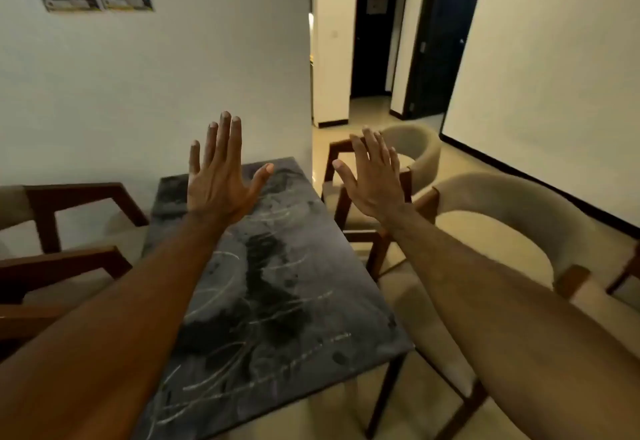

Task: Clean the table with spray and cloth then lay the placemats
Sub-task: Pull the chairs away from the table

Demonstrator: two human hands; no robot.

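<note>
A dark grey marbled table (284, 301) with pale streaks stretches away from me in the middle of the view. Both my arms reach out above it. My left hand (221, 176) is raised over the table's far end, fingers straight and spread, holding nothing. My right hand (374, 179) is raised beside the table's right edge, in front of a chair, fingers also straight and spread, holding nothing. No spray bottle, cloth or placemat is in view.
Beige padded chairs (498, 224) with brown wooden frames stand along the table's right side, and wooden-armed chairs (69, 231) along its left. A white wall is behind the table. A corridor with dark doors (374, 37) opens at the back right.
</note>
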